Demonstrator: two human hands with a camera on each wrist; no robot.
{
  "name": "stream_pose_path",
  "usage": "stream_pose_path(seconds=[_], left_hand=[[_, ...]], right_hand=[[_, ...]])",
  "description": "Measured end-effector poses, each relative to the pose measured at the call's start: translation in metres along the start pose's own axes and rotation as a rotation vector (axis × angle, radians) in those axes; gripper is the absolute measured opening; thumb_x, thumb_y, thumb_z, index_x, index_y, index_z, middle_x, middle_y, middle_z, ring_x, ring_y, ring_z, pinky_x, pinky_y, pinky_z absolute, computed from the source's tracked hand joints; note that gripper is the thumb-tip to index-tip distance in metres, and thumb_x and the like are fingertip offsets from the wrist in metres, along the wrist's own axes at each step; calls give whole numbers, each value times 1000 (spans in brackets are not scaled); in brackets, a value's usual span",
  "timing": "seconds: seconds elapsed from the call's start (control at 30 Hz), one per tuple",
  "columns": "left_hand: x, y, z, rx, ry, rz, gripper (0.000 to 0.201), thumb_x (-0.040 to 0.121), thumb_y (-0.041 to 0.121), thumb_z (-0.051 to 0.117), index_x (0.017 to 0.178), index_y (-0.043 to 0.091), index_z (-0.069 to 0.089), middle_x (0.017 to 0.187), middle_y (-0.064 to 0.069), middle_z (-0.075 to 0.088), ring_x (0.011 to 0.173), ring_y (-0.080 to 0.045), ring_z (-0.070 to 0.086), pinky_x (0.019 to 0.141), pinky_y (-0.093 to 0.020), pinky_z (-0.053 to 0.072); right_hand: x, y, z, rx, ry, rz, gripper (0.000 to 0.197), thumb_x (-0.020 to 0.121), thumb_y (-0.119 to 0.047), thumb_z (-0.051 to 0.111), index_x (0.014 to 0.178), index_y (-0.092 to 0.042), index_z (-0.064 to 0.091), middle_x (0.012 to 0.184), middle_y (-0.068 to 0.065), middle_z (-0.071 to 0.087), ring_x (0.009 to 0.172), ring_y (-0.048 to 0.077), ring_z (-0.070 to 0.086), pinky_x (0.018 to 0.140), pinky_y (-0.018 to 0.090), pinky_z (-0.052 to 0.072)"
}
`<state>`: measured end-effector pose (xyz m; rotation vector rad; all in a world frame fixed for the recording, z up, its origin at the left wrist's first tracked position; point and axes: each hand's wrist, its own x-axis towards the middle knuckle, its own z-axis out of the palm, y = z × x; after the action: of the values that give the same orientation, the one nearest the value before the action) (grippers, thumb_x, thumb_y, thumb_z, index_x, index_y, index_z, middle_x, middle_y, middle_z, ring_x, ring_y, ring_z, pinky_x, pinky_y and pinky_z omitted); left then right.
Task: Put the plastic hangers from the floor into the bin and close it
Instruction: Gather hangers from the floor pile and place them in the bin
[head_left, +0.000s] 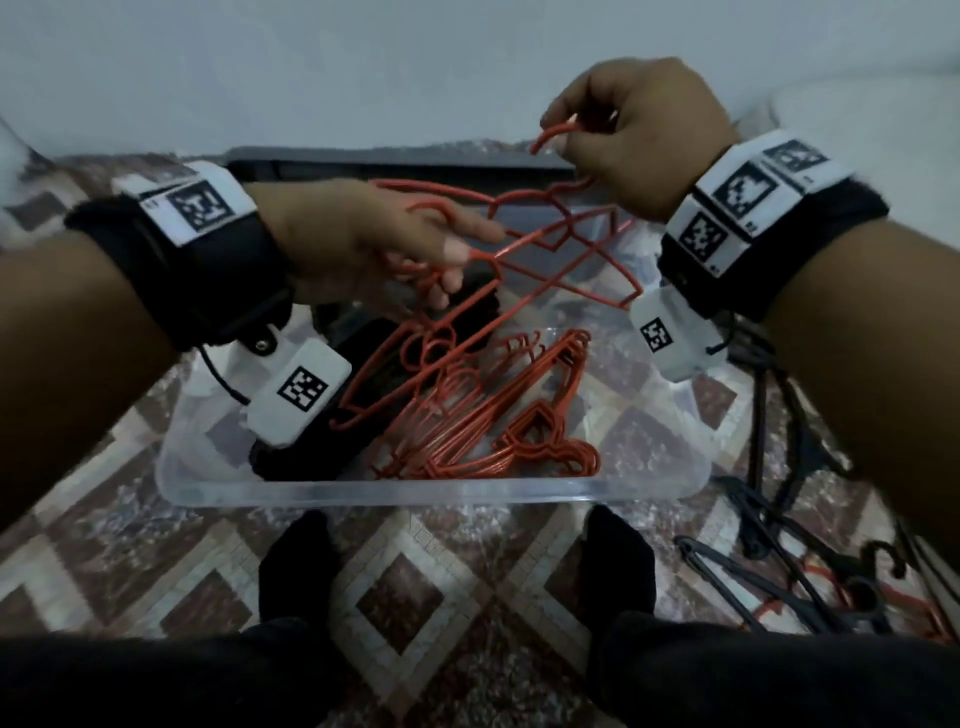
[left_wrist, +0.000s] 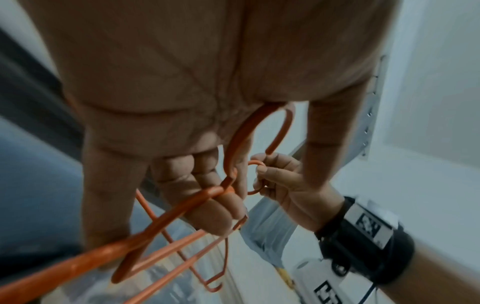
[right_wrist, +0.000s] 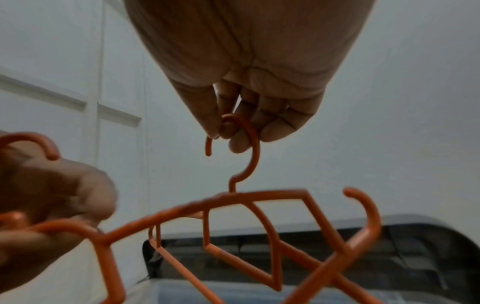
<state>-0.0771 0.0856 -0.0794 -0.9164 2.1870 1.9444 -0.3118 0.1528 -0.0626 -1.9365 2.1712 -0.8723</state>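
The right hand (head_left: 639, 135) pinched the hook of one orange hanger (right_wrist: 259, 209) between thumb and fingertips, holding it above the far right of the bin. The left hand (head_left: 363, 244) had its fingers curled through the hooks and necks of several more orange hangers (head_left: 524, 270), which hung tangled with the first over the open bin (head_left: 431, 491).

Progress, as judged from the frames: the task was partly done. A stack of orange hangers (head_left: 498, 415) already lay inside the clear bin, toward its near right, next to some dark contents that could not be identified. The held hangers were over the bin but not yet released. More hangers (head_left: 810, 582), mostly black with some orange, lay on the patterned floor (head_left: 405, 582) to the near right of the bin. The dark lid (head_left: 395, 167) lay at the far edge of the bin, not fitted, so closing remained to be done.

Markings: square black-and-white coded tags appeared on the wrist bands. No brand name or readable text was visible.
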Motion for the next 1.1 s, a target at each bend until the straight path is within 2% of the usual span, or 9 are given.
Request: stream_pose_path(seconds=[0.1,0.2,0.33,0.43,0.6,0.7,0.8,0.93,1.1], left_hand=[[-24,19,3,76,79,3,21,96,20,58,112,24,70,101,-4,72,90,-20,67,85,-45,48],[-45,32,5,305,192,-14,25,101,29,50,101,31,75,95,5,75,87,-14,71,90,-45,55],[-59,41,1,801,365,-40,20,96,39,53,91,39,72,81,18,72,61,6,64,63,-22,51],[-58,36,0,967,533,-31,19,93,39,58,87,27,72,76,12,69,65,0,60,57,-20,42],[-50,16,-5,939,557,-36,16,84,36,70,74,25,63,69,11,64,62,-1,55,54,-22,38],[-44,11,-10,893,475,-7,18,84,42,71,82,25,67,74,7,66,67,-7,59,58,-25,43],[-41,4,-13,845,473,56,15,89,42,65,87,28,68,76,10,67,71,-6,62,63,-27,46],[-37,2,-13,832,538,138,15,93,42,59,95,33,71,74,18,67,69,5,60,58,-15,39],[-35,6,-13,840,567,196,19,96,42,55,102,34,71,75,16,67,65,5,58,56,-14,36]], right_hand=[[-1,-20,-21,-21,62,80,19,89,-25,62,104,-26,73,90,-5,66,80,9,57,61,11,37],[-10,-36,-35,-107,72,143,21,91,-22,59,106,-22,74,106,2,72,96,19,64,78,22,45],[-26,-48,-46,-166,65,222,23,94,-19,58,108,-15,75,111,9,72,102,28,65,87,29,49],[-36,-47,-44,-154,90,254,24,95,-17,55,106,-13,76,107,10,73,97,28,66,83,28,49],[-45,-32,-25,-43,24,292,21,94,-17,56,102,-22,75,101,5,73,90,21,66,76,24,47],[-40,-23,-24,4,-17,306,20,93,-17,58,102,-25,75,94,2,73,82,16,67,66,22,46],[-34,-16,-26,124,-36,340,21,93,-14,60,107,-23,72,90,3,73,78,15,69,72,28,57],[-32,-11,-29,176,-27,338,19,91,-14,64,105,-24,72,75,-4,71,60,2,62,44,9,45],[-34,-10,-26,128,10,317,19,91,-18,65,107,-26,72,81,-6,70,59,0,60,47,11,45]])
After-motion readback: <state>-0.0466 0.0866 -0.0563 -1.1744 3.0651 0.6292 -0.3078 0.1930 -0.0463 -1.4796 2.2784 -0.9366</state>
